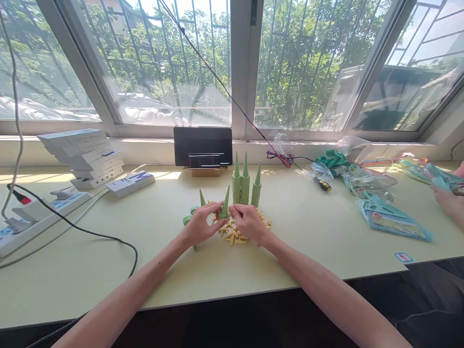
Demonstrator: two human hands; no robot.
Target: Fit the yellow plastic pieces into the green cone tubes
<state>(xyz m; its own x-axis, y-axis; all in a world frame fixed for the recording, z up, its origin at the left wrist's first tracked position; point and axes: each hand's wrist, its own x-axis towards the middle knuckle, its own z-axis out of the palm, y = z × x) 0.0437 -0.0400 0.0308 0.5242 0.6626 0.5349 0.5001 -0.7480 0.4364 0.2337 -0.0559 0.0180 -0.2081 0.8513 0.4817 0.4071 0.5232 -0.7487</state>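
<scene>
Between the thumb and fingers of my left hand [203, 223] is a green cone with a round base [225, 205], held point up. Close beside it, my right hand [250, 222] has its fingertips pinched together near the cone; what they hold, if anything, is too small to make out. Under both hands lies a pile of small tan pieces [235, 237]. Just behind stand several green towers with pointed tops [245, 186]. Another green cone [202, 197] and some green round parts [187, 220] sit to the left, partly hidden by my left hand.
A dark tablet [203, 145] leans at the back by the window. White boxes [90, 159] are stacked at left, near a power strip [43, 220] and black cable [108, 237]. At right lie a screwdriver [322, 184] and bagged teal items [395, 217]; another person's hand [449, 203] is beyond.
</scene>
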